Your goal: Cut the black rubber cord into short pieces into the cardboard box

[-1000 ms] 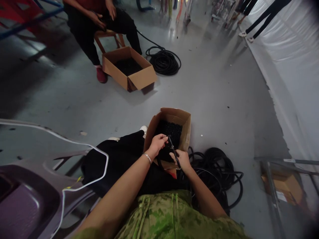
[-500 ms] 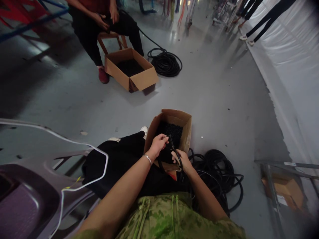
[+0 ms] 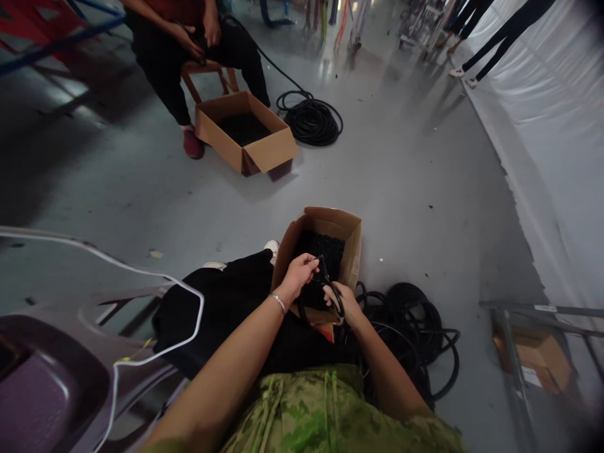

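Over an open cardboard box (image 3: 353,246), both my hands work close together. My left hand (image 3: 301,274) is closed in a pinch on a black cord (image 3: 302,309), which hangs in a loop below it. Wrapped round the dark handles of a pair of scissors (image 3: 338,299) is my right hand (image 3: 347,303); the blades point up toward the left fingertips. Whether the blades touch the cord is too small to tell. Many small black pieces (image 3: 325,244) fill the bottom of the box.
Coils of black cord (image 3: 410,305) lie on the floor to the right of the box. Ahead, a seated person (image 3: 198,44) has another cardboard box (image 3: 268,151) and a cord coil (image 3: 314,123). A purple chair (image 3: 33,390) stands left; a metal frame (image 3: 514,352) stands right.
The whole view has shifted very slightly. My hands, the scissors and the cord keep nearly the same places over the box.
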Available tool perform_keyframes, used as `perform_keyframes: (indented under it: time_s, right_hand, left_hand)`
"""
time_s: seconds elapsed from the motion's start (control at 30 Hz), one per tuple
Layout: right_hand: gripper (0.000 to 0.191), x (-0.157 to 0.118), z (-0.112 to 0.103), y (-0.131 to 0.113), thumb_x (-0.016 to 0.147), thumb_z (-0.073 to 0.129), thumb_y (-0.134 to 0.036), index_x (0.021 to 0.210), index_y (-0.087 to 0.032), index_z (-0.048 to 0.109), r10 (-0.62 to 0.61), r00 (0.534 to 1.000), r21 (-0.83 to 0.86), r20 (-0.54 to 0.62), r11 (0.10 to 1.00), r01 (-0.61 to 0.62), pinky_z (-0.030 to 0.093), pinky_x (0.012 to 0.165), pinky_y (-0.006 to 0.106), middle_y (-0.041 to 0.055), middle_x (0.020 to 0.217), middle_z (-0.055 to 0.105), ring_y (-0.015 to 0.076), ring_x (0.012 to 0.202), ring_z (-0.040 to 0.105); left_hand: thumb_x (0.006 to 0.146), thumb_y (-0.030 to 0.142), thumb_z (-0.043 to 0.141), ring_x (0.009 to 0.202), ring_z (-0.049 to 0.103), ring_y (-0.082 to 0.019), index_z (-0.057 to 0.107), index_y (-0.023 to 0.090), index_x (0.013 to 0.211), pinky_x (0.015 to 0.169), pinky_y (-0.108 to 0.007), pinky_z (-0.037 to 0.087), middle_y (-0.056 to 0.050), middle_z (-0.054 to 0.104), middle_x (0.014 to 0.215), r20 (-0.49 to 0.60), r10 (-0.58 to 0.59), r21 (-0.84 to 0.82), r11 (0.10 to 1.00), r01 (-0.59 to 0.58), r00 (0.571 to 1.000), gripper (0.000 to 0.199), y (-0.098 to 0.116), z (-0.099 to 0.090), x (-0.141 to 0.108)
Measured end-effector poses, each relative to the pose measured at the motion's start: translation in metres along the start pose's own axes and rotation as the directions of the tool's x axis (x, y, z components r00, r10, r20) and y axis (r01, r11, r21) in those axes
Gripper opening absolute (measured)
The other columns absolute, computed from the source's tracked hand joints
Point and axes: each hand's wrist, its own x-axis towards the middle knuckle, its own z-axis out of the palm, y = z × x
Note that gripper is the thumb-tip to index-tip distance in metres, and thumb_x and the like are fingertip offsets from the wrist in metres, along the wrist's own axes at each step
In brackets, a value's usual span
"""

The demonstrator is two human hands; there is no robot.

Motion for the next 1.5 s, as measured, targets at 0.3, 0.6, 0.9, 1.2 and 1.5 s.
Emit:
perform_keyframes:
  time_s: [0.3, 0.6, 0.9, 1.2, 1.5]
  right_hand:
    - [0.043, 0.015, -0.002, -0.009, 0.080, 0.057, -0.061, 0.084, -0.019, 0.059, -0.018, 1.000, 0.047, 0.011, 0.999, 0.018, 0.050, 0.062, 0.023, 0.0001, 0.073, 0.064, 0.0119, 0.062, 0.060]
    - [0.050, 0.005, -0.003, -0.008, 0.083, 0.054, -0.062, 0.058, -0.020, 0.051, -0.024, 0.997, -0.184, -0.067, 0.983, 0.012, 0.040, 0.044, 0.020, -0.0024, 0.047, 0.054, 0.0101, 0.039, 0.052]
    - [0.052, 0.001, 0.023, 0.016, 0.080, 0.051, -0.067, 0.054, -0.022, 0.049, 0.040, 0.995, -0.123, -0.087, 0.991, -0.051, 0.034, 0.033, 0.023, -0.0008, 0.040, 0.051, 0.0137, 0.030, 0.050]
    - [0.053, -0.012, 0.031, 0.052, 0.073, 0.056, -0.071, 0.055, -0.022, 0.047, 0.142, 0.971, 0.018, -0.194, 0.990, -0.141, 0.033, 0.031, 0.024, -0.0014, 0.040, 0.048, 0.0129, 0.029, 0.045]
    - [0.050, -0.022, 0.041, 0.031, 0.072, 0.064, -0.069, 0.078, -0.021, 0.056, -0.047, 0.999, 0.242, 0.000, 0.969, 0.046, 0.050, 0.057, 0.029, 0.0035, 0.067, 0.062, 0.0184, 0.059, 0.060]
  left_hand:
    - [0.076, 0.028, 0.070, 0.038, 0.037, -0.003, 0.055, 0.016, 0.071, 0.038, -0.017, 0.024, 0.004, 0.053, 0.055, 0.055, -0.032, 0.045, 0.999, 0.029, 0.998, 0.020, -0.003, -0.001, 0.000]
    - [0.079, 0.021, 0.067, 0.037, 0.035, -0.003, 0.055, 0.015, 0.067, 0.038, -0.017, 0.024, 0.004, 0.053, 0.053, 0.042, -0.080, 0.093, 0.993, 0.075, 0.996, 0.018, -0.006, -0.002, 0.005]
    - [0.084, 0.021, 0.064, 0.036, 0.035, -0.004, 0.051, 0.015, 0.064, 0.038, -0.017, 0.022, 0.003, 0.052, 0.051, -0.088, -0.226, 0.133, 0.962, 0.237, 0.970, 0.025, -0.019, 0.000, 0.013]
    - [0.090, 0.027, 0.057, 0.036, 0.039, -0.005, 0.046, 0.017, 0.066, 0.040, -0.018, 0.027, 0.005, 0.050, 0.051, -0.200, -0.165, 0.034, 0.984, 0.175, 0.966, 0.028, -0.014, -0.001, 0.015]
    - [0.071, 0.027, 0.075, 0.048, 0.042, -0.008, 0.056, 0.015, 0.058, 0.049, -0.021, 0.032, 0.004, 0.049, 0.052, -0.224, 0.018, -0.002, 1.000, -0.019, 0.974, 0.026, -0.014, -0.001, 0.009]
